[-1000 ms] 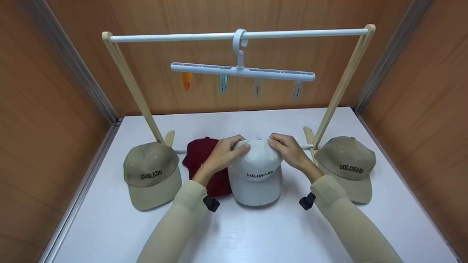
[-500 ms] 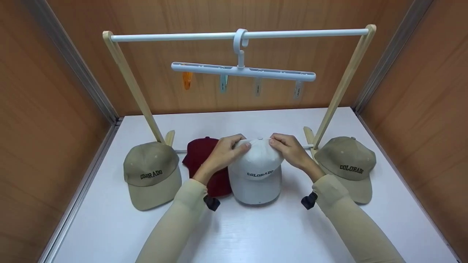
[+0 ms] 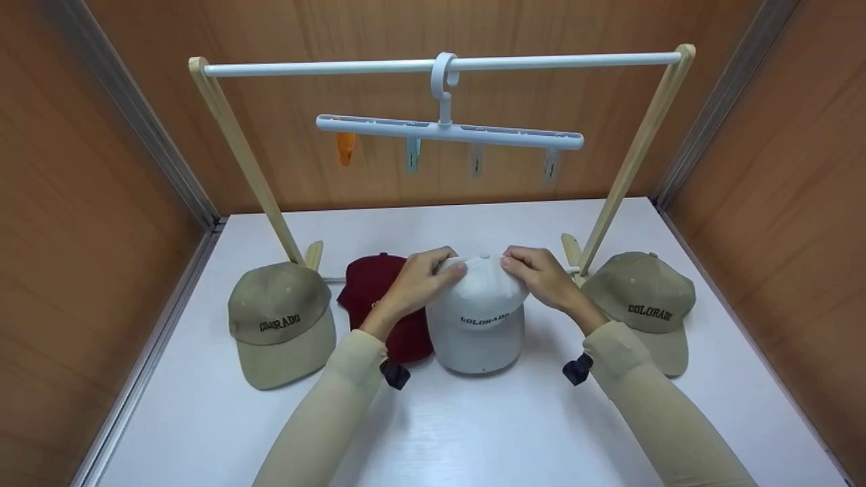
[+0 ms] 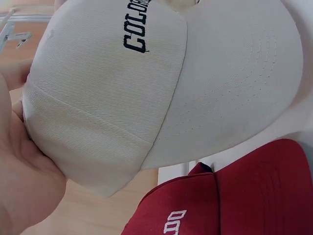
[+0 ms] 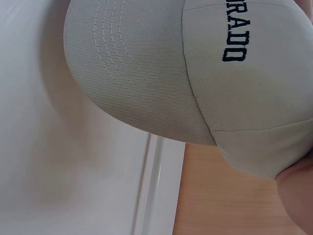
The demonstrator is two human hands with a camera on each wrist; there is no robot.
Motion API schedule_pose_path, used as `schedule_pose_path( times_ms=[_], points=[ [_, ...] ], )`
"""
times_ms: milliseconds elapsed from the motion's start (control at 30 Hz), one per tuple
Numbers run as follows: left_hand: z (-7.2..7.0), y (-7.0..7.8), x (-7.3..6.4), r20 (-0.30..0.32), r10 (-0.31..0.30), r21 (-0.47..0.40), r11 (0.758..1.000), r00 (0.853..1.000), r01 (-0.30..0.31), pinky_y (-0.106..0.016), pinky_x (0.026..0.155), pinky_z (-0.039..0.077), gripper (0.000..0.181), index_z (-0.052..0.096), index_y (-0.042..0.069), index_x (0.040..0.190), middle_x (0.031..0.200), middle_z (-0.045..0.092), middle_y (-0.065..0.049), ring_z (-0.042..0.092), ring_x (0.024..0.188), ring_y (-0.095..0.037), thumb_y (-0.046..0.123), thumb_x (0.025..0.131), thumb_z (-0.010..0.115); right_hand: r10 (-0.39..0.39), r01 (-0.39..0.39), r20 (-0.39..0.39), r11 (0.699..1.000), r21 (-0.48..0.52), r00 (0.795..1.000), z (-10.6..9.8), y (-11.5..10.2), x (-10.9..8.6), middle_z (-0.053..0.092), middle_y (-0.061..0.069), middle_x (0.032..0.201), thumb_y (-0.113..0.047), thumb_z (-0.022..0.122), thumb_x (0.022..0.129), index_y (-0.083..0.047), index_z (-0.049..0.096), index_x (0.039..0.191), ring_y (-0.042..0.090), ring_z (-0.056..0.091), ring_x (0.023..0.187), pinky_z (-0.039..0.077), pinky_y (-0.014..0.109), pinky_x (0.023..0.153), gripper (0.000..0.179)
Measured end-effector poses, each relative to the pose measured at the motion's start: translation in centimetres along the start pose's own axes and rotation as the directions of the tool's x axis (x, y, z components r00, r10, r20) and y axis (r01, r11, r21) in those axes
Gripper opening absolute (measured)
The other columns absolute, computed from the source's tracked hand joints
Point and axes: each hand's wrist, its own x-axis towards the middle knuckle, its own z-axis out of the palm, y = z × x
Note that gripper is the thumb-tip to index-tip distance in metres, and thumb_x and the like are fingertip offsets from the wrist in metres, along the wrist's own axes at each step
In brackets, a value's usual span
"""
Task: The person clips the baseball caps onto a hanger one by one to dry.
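Observation:
Both hands grip a white baseball cap by the two sides of its crown, its brim toward me and dark COLORADO lettering on its front. My left hand has its thumb on the cap's left side, and my right hand pinches the other side near the top. The fingers behind the crown are hidden. Just left of the white cap, partly behind my left forearm, lies a dark red cap. In the left wrist view the white cap's brim stands close above the red cap.
A khaki cap lies at the left, another khaki cap at the right. Behind stands a wooden rack with a white bar. From it hangs a pale blue hanger with several clips, one an orange clip. Wooden walls enclose the white table.
The white cap and both hands have shifted slightly right, and the brim's front edge now sits a little higher in the head view. Hanger and other caps have not moved.

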Motion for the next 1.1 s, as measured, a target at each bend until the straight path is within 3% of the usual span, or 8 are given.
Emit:
schedule_pose_path(
  times_ms=[433, 667, 1100],
  points=[
    [0.2, 0.6, 0.4, 0.01, 0.0, 0.025, 1.0, 1.0, 0.0, -0.042, 0.088, 0.058, 0.026, 0.071, 0.014, 0.11, 0.105, 0.069, -0.002, 0.063, 0.1, -0.019, 0.037, 0.108, 0.059, 0.003, -0.003, 0.005, 0.999, -0.032, 1.0, -1.1, 0.1, -0.4, 0.061, -0.001, 0.085, -0.02, 0.055, 0.111, -0.007, 0.069, 0.097, 0.019, 0.056, 0.08, 0.046, 0.03, 0.07, 0.024],
    [0.6, 1.0, 0.7, 0.028, -0.013, 0.037, 0.999, 1.0, 0.012, -0.043, 0.091, 0.059, 0.027, 0.07, 0.014, 0.112, 0.107, 0.07, -0.003, 0.064, 0.101, -0.02, 0.038, 0.108, 0.061, 0.042, -0.041, 0.018, 0.999, -0.028, 0.999, -2.0, 0.2, -0.8, 0.065, 0.003, 0.089, -0.022, 0.055, 0.112, -0.007, 0.071, 0.101, 0.022, 0.059, 0.083, 0.049, 0.031, 0.073, 0.025],
    [1.4, 1.6, 1.6, 0.037, -0.005, 0.037, 0.999, 0.999, 0.004, -0.038, 0.086, 0.057, 0.024, 0.07, 0.014, 0.108, 0.1, 0.069, -0.001, 0.062, 0.096, -0.018, 0.036, 0.109, 0.06, 0.068, -0.068, -0.004, 0.996, -0.059, 0.998, -3.2, 0.4, -1.3, 0.063, 0.006, 0.088, -0.016, 0.054, 0.111, -0.003, 0.071, 0.1, 0.022, 0.056, 0.081, 0.046, 0.029, 0.069, 0.024]
  ],
)
